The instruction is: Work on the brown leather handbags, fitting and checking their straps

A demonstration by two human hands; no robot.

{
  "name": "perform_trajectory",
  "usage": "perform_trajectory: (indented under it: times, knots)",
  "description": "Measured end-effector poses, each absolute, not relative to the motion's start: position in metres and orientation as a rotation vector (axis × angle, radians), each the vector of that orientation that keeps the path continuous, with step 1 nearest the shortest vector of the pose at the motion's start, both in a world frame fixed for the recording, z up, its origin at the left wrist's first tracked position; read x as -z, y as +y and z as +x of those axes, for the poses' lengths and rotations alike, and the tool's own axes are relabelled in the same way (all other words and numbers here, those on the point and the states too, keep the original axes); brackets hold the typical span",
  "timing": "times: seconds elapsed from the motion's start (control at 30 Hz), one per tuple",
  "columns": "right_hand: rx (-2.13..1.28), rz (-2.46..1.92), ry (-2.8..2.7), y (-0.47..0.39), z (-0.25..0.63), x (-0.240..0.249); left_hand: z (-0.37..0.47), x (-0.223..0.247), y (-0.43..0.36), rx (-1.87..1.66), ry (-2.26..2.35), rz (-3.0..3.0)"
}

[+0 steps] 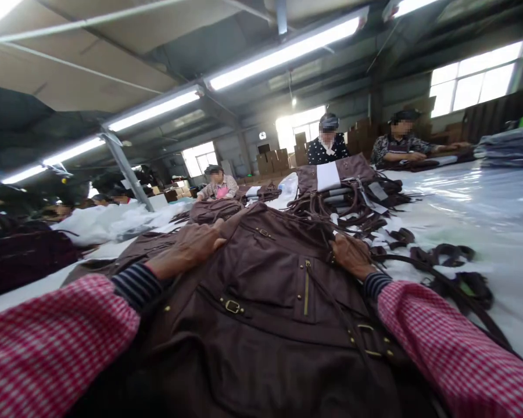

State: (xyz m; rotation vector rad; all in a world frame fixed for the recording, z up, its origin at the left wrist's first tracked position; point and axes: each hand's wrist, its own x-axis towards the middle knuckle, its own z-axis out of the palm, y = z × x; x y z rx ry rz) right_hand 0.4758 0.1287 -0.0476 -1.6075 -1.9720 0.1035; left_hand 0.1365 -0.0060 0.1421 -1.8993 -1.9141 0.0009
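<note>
A large dark brown bag (261, 273) with brass buckles, straps and a short vertical zipper fills the space in front of me. My left hand (194, 247) is closed on its upper left edge, the thumb lying along the cloth. At the upper right edge, my right hand (352, 254) grips the bag with curled fingers. The bag's lower part drops into shadow between my forearms, and its underside is hidden.
Past the bag lies a pile of similar brown bags (331, 177) with white paper bands. Strap coils (451, 254) are on the right of the white table (505, 232). Plastic-wrapped goods (505, 145) are stacked far right. Co-workers (329, 145) work across the table; white plastic bags (108, 223) lie left.
</note>
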Motion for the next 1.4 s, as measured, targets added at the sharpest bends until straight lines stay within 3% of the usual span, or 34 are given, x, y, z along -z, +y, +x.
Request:
perform_trajectory:
  times: [0.13,0.2,0.3,0.43,0.53,0.7,0.87,1.13,1.27,1.4]
  knots:
    - [-0.162,-1.646,-1.989,0.14,0.483,0.046,0.199,-0.177,0.027,-0.19,-1.441,-2.214]
    - [-0.202,-1.637,-2.011,0.143,0.487,0.044,0.237,-0.169,0.047,-0.27,-1.316,-2.395]
    - [-0.294,-1.558,-2.083,0.147,0.497,0.038,0.271,-0.11,0.069,-0.208,-1.238,-2.55]
    - [-0.518,-1.425,-2.197,0.15,0.525,0.026,0.256,-0.005,0.078,-0.139,-1.334,-2.662]
    - [-0.695,-1.374,-2.328,0.145,0.543,0.017,0.237,0.027,0.082,-0.149,-1.49,-2.731]
    - [-0.639,-1.448,-2.475,0.133,0.546,0.004,0.238,0.017,0.085,-0.151,-1.543,-2.776]
    - [-0.894,-1.35,-2.399,0.128,0.528,-0.025,0.246,0.005,0.091,-0.152,-1.514,-2.772]
    - [-1.353,-0.916,-2.212,0.08,0.509,-0.083,0.29,-0.029,0.03,-0.203,-0.857,-2.578]
    - [-1.227,-0.798,-2.26,0.065,0.503,-0.087,0.316,-0.035,0.013,-0.064,-0.349,-2.489]
    - [-1.008,-0.706,-2.201,0.064,0.505,-0.101,0.324,-0.033,0.039,-0.017,-0.459,-2.328]
